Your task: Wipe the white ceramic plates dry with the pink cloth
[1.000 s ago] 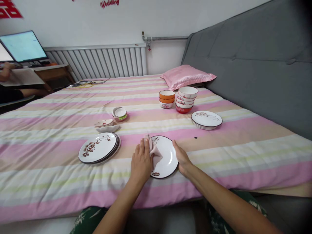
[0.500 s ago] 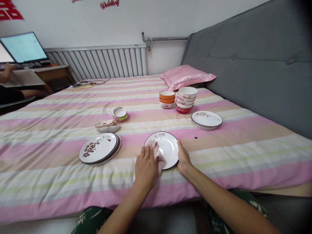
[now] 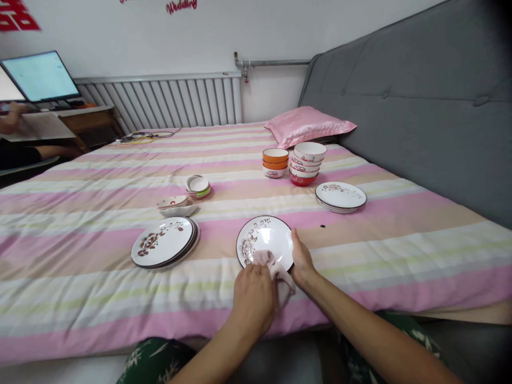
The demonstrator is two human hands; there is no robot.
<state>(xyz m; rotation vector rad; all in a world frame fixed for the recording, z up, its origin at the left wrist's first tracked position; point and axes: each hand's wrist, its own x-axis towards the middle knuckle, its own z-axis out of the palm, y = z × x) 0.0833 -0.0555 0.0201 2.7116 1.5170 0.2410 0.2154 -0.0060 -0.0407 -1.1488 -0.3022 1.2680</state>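
Note:
A white plate (image 3: 276, 237) with a dark rim and brown flower pattern is tilted slightly above the striped bedcover near the front edge. My right hand (image 3: 302, 260) grips its right rim, thumb along the edge and the other fingers hidden underneath. Bunched under the fingers of my left hand (image 3: 254, 293) is a pale pink cloth (image 3: 282, 277), pressed on the plate's lower part, with a loose end hanging toward me. To the left lies a stack of similar plates (image 3: 162, 242); another plate stack (image 3: 341, 195) lies to the right.
Beyond are orange bowls (image 3: 275, 160), a taller stack of bowls (image 3: 307, 162), small dishes (image 3: 198, 185) and boat-shaped dishes (image 3: 176, 208). A pink pillow (image 3: 308, 126) rests by the grey headboard (image 3: 420, 106). Cables (image 3: 144, 137) lie far left; a person's arm (image 3: 12, 120) shows at a desk.
My left hand has slid the cloth down and toward me across the plate, uncovering the flower pattern on its left side. My right hand keeps its hold on the rim.

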